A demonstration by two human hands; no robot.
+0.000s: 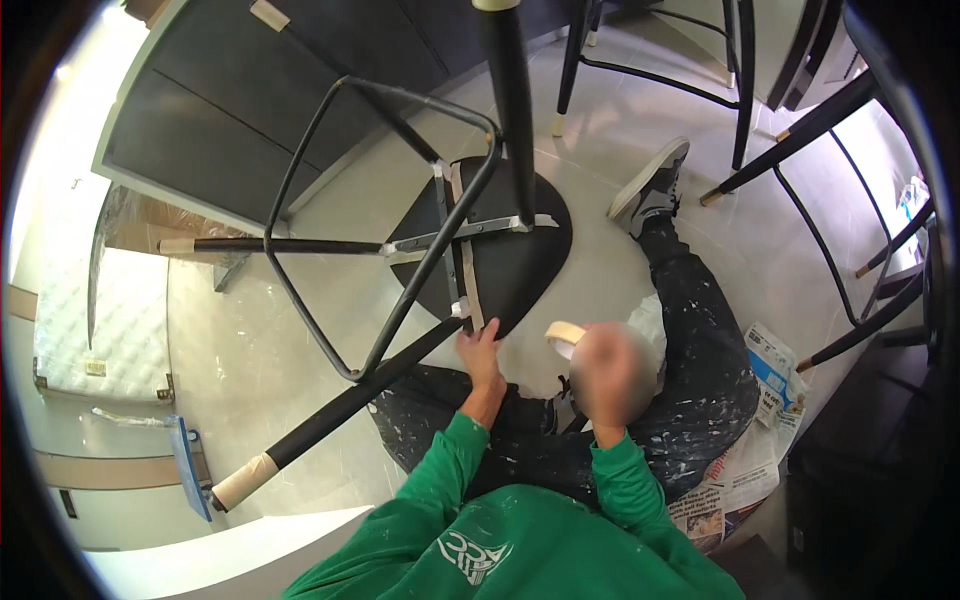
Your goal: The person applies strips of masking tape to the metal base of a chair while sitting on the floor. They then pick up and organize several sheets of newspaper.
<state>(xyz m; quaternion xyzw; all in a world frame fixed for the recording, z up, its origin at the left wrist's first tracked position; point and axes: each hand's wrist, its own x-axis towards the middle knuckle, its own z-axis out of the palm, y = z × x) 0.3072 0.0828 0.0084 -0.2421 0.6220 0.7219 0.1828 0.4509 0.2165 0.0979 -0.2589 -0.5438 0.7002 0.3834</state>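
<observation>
A black stool (pixel 505 255) lies upside down on the pale floor, its legs and footrest ring pointing up toward me. Cream masking tape wraps the leg tips (pixel 243 482) and runs in strips across the underside of the seat (pixel 470 300). My left hand (pixel 481 352) presses flat on the seat's near edge, beside a tape strip. My right hand (pixel 605 375) is blurred and holds a roll of masking tape (pixel 564 335) just right of the seat. Green sleeves cover both forearms.
My legs in paint-spattered dark trousers stretch out on the floor, one shoe (pixel 650 180) beyond the stool. Newspaper (pixel 750 450) lies under me at right. More black stools (pixel 800 130) stand at the back and right. Dark cabinets (pixel 230 110) are at left.
</observation>
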